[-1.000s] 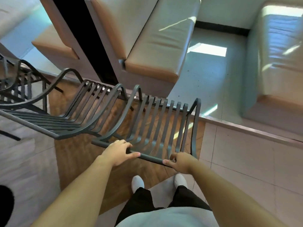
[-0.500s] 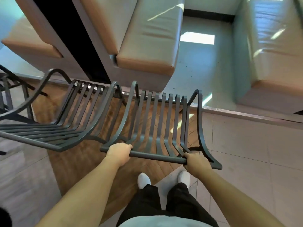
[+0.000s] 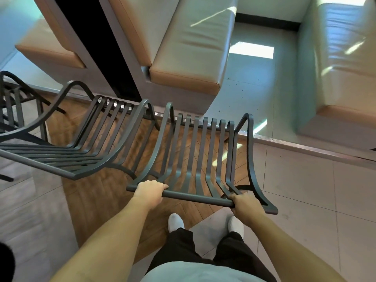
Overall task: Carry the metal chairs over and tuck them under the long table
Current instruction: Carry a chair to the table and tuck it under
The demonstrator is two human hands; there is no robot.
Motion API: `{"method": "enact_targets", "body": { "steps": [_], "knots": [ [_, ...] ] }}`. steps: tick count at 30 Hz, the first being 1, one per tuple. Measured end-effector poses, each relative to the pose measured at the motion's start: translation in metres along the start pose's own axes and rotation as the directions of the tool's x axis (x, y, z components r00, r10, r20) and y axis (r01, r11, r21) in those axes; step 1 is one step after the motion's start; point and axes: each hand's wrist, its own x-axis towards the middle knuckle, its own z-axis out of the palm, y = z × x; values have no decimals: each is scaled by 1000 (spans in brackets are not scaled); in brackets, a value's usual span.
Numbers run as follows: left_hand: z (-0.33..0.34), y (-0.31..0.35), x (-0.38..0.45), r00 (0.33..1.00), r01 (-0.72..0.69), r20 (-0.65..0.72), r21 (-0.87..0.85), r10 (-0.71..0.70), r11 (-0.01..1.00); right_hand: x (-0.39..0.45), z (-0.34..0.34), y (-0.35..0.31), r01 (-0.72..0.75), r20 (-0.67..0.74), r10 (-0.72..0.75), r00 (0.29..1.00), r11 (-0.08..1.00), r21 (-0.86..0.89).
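Left hand (image 3: 149, 190) curls its fingers over the top rail (image 3: 195, 197) of the slatted metal chair (image 3: 195, 151); right hand (image 3: 247, 204) clamps the rail's right end; the chair sits just right of a second metal chair (image 3: 81, 143), nearly touching; lifting carelessly, I judge, could snag their armrests or clip the near cushioned bench (image 3: 189, 64).

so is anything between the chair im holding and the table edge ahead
Nothing visible ahead. Both the left hand and right hand grip the held chair; a second metal chair sits close on its left, beside the path.
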Motion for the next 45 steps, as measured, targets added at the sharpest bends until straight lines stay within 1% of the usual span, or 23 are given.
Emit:
{"method": "enact_targets", "body": {
  "steps": [3, 8, 10, 12, 15, 17, 21, 23, 27, 29, 33, 37, 41, 45],
  "knots": [
    [9, 21, -11, 999, 29, -30, -16, -29, 999, -4, 1, 20, 34, 17, -34, 999, 999, -2],
    [12, 56, -23, 988, 138, -66, -41, -141, 990, -9, -7, 50, 130, 12, -130, 991, 990, -50],
    [14, 79, -30, 976, 207, -57, -58, -210, 977, -13, -11, 65, 175, 7, -176, 984, 980, -96],
    [19, 107, -39, 961, 267, -46, -113, -274, 957, -18, -16, 85, 217, 25, -215, 976, 967, -136],
    [30, 144, -53, 942, 325, -24, -174, -334, 929, -22, -25, 111, 242, 51, -237, 970, 959, -148],
    [37, 173, -63, 937, 342, 5, -192, -348, 920, -26, -31, 133, 267, 90, -254, 963, 948, -175],
    [52, 224, -79, 911, 407, 21, -215, -412, 888, -29, -43, 168, 318, 122, -299, 946, 929, -188],
    [58, 241, -84, 903, 424, 39, -246, -428, 872, -28, -47, 180, 351, 139, -328, 935, 913, -210],
    [66, 264, -90, 882, 452, 27, -327, -470, 830, -22, -54, 196, 401, 166, -370, 914, 886, -234],
    [70, 278, -92, 868, 477, 48, -352, -494, 805, -19, -58, 204, 427, 192, -388, 901, 870, -245],
    [71, 308, -89, 820, 547, 63, -384, -569, 744, -6, -68, 223, 498, 205, -455, 867, 816, -293],
    [70, 346, -82, 754, 626, 80, -388, -651, 677, 11, -83, 245, 570, 214, -530, 821, 739, -358],
    [69, 395, -76, 684, 692, 126, -425, -719, 584, 28, -103, 267, 633, 261, -582, 770, 646, -427],
    [71, 445, -74, 611, 737, 194, -492, -767, 463, 36, -121, 283, 700, 329, -627, 706, 548, -457]
  ]
}}
